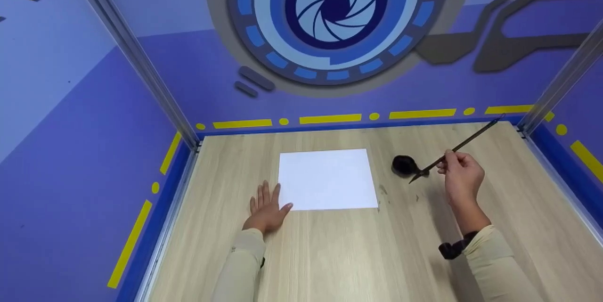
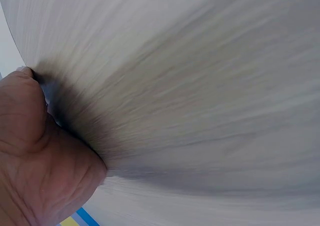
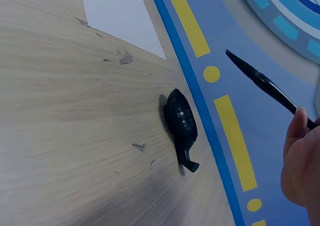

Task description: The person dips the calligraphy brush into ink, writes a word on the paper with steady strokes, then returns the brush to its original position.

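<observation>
My left hand (image 1: 266, 207) lies with straight, spread fingers at the lower left corner of a blank white sheet of paper (image 1: 328, 179). The left wrist view shows only the heel and thumb side of that hand (image 2: 45, 156) against the wood. Over the table's right side, my right hand (image 1: 462, 175) pinches a dark ink brush (image 1: 466, 142), its handle slanting up to the right. The brush's dark pointed tip is raised off the table in the right wrist view. Beneath it sits a small black ink dish (image 3: 181, 117) with a short handle; dark liquid appears inside.
Dark ink smudges (image 3: 125, 57) mark the wooden table (image 1: 325, 255) between paper and dish. Purple-blue walls (image 1: 179, 71) with yellow dashes close off the back and both sides. Metal posts (image 1: 141, 57) stand at the corners.
</observation>
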Demonstrator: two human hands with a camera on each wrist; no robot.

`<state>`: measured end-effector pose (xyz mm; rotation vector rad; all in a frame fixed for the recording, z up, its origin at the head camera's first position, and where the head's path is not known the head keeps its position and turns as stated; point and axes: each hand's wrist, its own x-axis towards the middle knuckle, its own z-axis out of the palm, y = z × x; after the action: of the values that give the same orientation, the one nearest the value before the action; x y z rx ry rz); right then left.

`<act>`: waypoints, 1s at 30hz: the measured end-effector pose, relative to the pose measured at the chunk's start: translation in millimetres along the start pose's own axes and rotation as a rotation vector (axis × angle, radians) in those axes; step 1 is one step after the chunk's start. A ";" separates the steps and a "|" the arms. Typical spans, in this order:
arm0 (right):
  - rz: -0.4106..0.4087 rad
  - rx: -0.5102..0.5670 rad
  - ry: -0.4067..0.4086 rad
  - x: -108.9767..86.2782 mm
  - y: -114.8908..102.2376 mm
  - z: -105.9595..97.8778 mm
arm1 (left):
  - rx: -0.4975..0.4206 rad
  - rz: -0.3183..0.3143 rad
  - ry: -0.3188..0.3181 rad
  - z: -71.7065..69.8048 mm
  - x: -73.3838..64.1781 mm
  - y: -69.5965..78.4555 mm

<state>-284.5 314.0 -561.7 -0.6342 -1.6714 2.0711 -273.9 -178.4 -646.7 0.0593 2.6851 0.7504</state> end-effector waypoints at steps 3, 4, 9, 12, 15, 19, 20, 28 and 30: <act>-0.016 0.012 0.010 -0.6 0.4 -0.8 | -0.006 0.003 0.004 0.9 1.0 -1.4; -0.021 0.017 0.013 -1.0 0.6 -0.9 | -0.002 0.000 0.001 1.0 1.4 -1.0; -0.042 0.056 0.014 -1.1 2.0 -1.0 | 0.036 -0.009 -0.009 5.9 9.7 -7.9; -0.054 0.066 0.008 -0.6 3.3 -0.2 | 0.039 -0.007 -0.008 8.1 13.3 -11.5; -0.060 0.057 0.001 -0.4 4.6 0.9 | 0.031 -0.014 -0.008 8.7 14.0 -12.6; -0.065 0.036 0.002 -1.1 7.7 2.0 | 0.012 -0.017 -0.007 6.0 8.1 -9.5; -0.067 0.027 0.006 -0.8 8.8 1.9 | 0.008 -0.014 -0.007 4.3 5.6 -7.6; -0.049 0.071 0.052 2.7 19.6 1.0 | 0.008 -0.010 -0.020 -3.9 -3.5 2.9; -0.025 0.095 0.063 4.2 22.3 1.0 | 0.019 -0.013 -0.017 -5.9 -5.8 5.4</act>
<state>-289.1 311.1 -583.7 -0.6377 -1.5289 2.0770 -270.7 -177.4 -637.4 0.0532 2.6743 0.7169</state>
